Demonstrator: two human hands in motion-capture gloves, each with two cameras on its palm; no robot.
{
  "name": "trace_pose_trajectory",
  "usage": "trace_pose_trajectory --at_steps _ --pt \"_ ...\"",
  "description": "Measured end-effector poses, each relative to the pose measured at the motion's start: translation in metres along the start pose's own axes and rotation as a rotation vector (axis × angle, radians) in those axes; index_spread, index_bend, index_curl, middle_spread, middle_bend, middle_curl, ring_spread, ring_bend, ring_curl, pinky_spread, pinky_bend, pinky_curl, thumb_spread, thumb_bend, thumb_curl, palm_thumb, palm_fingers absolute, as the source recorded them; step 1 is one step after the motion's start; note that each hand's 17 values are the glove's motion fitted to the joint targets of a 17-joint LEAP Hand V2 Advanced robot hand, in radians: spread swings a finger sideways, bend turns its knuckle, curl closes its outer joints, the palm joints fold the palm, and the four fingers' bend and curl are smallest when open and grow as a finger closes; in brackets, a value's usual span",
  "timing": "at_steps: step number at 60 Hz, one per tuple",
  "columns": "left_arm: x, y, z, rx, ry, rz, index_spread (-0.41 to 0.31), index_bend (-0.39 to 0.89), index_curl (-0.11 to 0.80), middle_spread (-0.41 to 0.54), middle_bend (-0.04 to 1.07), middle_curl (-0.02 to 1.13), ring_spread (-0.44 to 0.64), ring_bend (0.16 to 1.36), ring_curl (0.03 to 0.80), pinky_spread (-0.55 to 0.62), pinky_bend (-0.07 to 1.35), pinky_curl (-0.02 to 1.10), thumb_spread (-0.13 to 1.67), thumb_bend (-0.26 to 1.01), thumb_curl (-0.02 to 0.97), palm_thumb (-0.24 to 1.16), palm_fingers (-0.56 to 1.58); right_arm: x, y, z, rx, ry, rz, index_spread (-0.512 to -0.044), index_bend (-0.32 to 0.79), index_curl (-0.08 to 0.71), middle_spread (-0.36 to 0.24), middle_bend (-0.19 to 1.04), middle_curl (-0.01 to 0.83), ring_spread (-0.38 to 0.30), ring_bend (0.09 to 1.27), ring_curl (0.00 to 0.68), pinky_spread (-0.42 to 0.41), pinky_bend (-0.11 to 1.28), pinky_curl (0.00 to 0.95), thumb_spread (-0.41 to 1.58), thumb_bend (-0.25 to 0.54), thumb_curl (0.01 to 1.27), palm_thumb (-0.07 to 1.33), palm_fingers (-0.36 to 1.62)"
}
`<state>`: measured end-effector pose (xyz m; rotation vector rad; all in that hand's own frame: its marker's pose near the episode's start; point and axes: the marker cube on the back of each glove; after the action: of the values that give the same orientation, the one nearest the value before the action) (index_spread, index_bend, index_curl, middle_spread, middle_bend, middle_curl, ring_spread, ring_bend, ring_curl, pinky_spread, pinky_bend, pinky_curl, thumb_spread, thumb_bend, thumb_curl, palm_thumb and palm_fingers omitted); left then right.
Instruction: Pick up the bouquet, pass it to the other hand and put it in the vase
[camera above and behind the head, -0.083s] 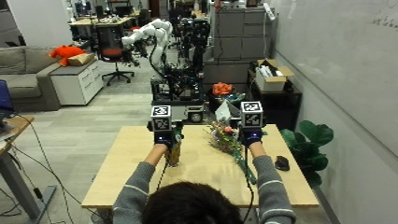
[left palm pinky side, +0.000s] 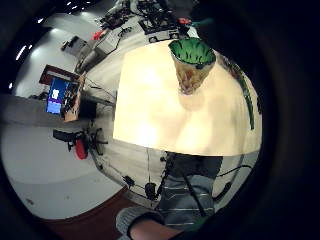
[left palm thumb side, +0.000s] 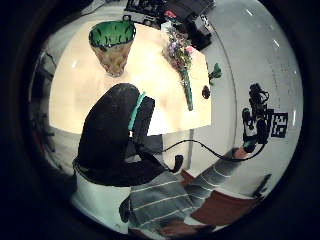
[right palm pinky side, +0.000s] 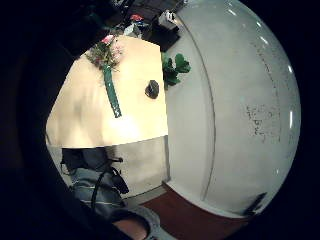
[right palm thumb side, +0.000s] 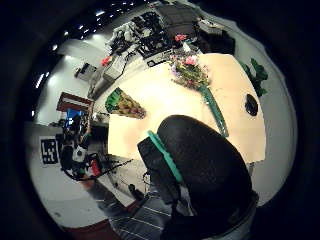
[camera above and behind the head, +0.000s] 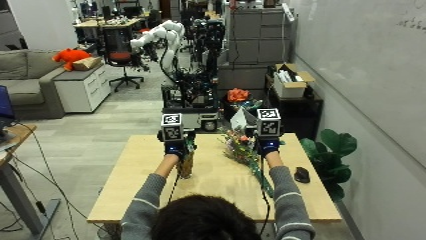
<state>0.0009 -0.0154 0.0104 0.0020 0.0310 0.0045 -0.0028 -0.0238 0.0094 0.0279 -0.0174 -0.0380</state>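
In the outside view, the bouquet (camera above and behind the head: 245, 152) is lying flat on the surface (camera above and behind the head: 133, 190), blooms at the far end and its long green stem wrap trailing toward the person. The vase (camera above and behind the head: 186, 162) is standing upright, well apart from it. The left hand (camera above and behind the head: 174, 148) is hovering above the vase and the right hand (camera above and behind the head: 267, 146) above the bouquet; whether their fingers are spread or curled I cannot tell here, though neither seems to be holding anything.

The left little finger side palm view is looking down on the vase's open green mouth.

The left thumb side palm view is showing vase and bouquet apart on the surface, with nothing held.

The right little finger side palm view is showing the bouquet beside a small dark object (right palm pinky side: 152, 89).

In the right thumb side palm view the bouquet's blooms are looking soft and crushable; it is probably light, so the wrapped stem seems the place to grip.
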Motion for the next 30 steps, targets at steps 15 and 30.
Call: trace_pose_trajectory --at_steps 15,30 --pt "-0.005 0.002 -0.002 0.003 -0.004 0.002 -0.041 0.16 0.227 0.139 0.19 0.23 0.23 0.43 0.206 0.23 0.30 0.23 1.04 0.06 0.196 0.27 0.44 -0.004 -0.006 0.004 0.005 -0.012 -0.006 -0.428 0.10 0.083 -0.147 0.21 0.206 -0.043 0.51 0.232 0.197 0.63 0.284 1.12 0.097 0.13 0.27 0.26" --pt "0.001 0.012 -0.004 0.012 0.020 0.027 -0.042 0.16 0.280 0.145 0.18 0.28 0.24 0.44 0.236 0.24 0.29 0.28 1.11 -0.01 0.257 0.29 0.42 -0.004 -0.005 0.002 -0.010 0.007 0.028 -0.442 0.11 0.117 -0.143 0.20 0.271 -0.037 0.53 0.262 0.205 0.64 0.316 1.21 0.030 0.18 0.28 0.23"
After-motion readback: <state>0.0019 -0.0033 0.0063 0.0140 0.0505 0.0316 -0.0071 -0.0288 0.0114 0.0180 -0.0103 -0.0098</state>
